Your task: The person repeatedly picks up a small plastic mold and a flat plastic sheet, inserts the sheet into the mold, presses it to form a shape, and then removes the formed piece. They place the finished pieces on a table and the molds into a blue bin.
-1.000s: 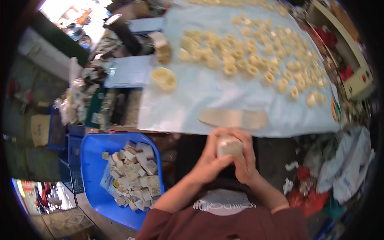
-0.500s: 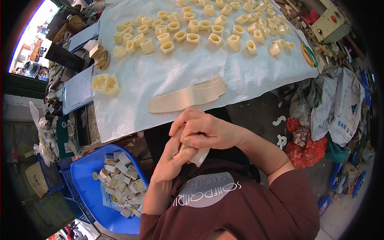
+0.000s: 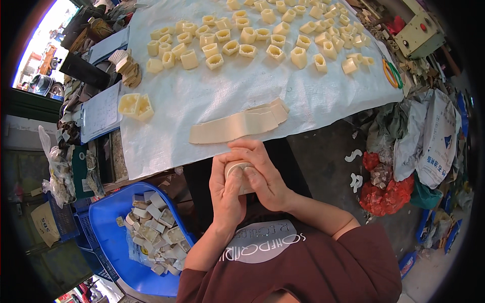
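Head view: both hands meet close to the person's chest, just below the near edge of the table. The left hand and right hand wrap together around 1 small cream block, fingers curled tight on it, the left thumb pressing its top. Only the block's pale upper face shows between the fingers. Just beyond the hands, flat cream strips lie on the white sheet. Farther back, many small cream moulded pieces stand scattered. At lower left, a blue bin holds similar pieces in a heap.
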The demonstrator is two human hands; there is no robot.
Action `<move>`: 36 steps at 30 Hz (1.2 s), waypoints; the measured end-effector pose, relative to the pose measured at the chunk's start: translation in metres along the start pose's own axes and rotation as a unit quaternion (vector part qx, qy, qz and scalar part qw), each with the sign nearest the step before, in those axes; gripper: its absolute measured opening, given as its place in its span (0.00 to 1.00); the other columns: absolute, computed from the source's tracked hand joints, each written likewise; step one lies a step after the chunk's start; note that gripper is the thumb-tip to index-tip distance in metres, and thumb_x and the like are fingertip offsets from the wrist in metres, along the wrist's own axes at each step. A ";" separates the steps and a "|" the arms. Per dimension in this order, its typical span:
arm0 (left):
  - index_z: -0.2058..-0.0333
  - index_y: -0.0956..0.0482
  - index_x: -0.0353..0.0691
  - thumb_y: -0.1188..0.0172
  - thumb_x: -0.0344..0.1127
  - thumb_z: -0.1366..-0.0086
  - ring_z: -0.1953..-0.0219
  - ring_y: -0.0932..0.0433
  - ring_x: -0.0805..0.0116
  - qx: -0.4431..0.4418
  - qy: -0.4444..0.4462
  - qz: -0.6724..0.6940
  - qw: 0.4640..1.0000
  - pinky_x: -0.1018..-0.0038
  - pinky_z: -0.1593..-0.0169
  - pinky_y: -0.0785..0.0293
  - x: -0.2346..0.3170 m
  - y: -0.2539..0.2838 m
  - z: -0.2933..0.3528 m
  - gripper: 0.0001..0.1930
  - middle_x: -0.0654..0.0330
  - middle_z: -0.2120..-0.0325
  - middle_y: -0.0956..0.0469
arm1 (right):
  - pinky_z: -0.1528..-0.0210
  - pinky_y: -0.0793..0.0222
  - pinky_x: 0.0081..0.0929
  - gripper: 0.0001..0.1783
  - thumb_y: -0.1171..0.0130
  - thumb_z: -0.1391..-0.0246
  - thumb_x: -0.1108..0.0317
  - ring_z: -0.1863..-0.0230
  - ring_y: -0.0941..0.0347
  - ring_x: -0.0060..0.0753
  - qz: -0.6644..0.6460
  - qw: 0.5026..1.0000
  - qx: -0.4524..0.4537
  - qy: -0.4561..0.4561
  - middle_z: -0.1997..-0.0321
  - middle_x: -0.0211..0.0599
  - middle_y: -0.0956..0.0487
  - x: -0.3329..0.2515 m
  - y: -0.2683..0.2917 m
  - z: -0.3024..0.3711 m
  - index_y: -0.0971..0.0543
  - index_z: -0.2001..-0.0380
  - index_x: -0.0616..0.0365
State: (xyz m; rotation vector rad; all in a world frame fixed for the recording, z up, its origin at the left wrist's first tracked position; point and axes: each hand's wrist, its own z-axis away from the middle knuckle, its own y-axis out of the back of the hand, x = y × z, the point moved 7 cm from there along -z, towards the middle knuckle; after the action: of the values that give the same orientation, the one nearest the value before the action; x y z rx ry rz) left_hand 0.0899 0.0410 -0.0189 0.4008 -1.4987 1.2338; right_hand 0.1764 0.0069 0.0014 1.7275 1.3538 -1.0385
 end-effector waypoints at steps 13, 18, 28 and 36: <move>0.42 0.49 0.41 0.31 0.28 0.55 0.57 0.25 0.57 -0.112 -0.261 -0.239 0.929 0.67 0.56 0.29 0.058 0.030 0.008 0.43 0.49 0.62 0.26 | 0.47 0.41 0.32 0.33 0.37 0.55 0.65 0.47 0.40 0.41 0.028 0.993 -0.107 -0.030 0.45 0.46 0.38 -0.005 0.004 -0.012 0.36 0.45 0.59; 0.42 0.49 0.40 0.33 0.21 0.58 0.56 0.26 0.58 -0.039 -0.297 -0.361 0.883 0.70 0.55 0.30 0.078 0.062 0.031 0.44 0.48 0.60 0.26 | 0.52 0.36 0.32 0.24 0.36 0.58 0.74 0.55 0.32 0.42 0.098 0.994 -0.037 0.024 0.55 0.40 0.29 0.001 0.014 -0.033 0.30 0.55 0.59; 0.57 0.29 0.38 0.35 0.25 0.56 0.53 0.34 0.51 0.408 -0.084 -0.698 0.582 0.63 0.50 0.38 0.090 0.248 0.152 0.24 0.51 0.58 0.32 | 0.51 0.39 0.36 0.17 0.33 0.66 0.71 0.52 0.37 0.43 0.394 0.901 -0.158 0.089 0.54 0.38 0.31 0.006 -0.005 -0.063 0.26 0.69 0.60; 0.53 0.30 0.40 0.37 0.32 0.50 0.50 0.39 0.51 0.493 0.134 -0.745 0.428 0.58 0.48 0.43 0.090 0.282 0.198 0.23 0.48 0.55 0.36 | 0.54 0.37 0.37 0.11 0.39 0.61 0.74 0.55 0.34 0.42 0.489 0.849 -0.174 0.095 0.60 0.36 0.27 0.031 -0.009 -0.073 0.27 0.70 0.59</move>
State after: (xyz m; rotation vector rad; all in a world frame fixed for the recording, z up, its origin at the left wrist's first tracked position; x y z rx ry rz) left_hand -0.2642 0.0190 -0.0462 1.7081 0.4263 0.3432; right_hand 0.1843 0.0858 0.0050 1.8846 0.5197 -0.0357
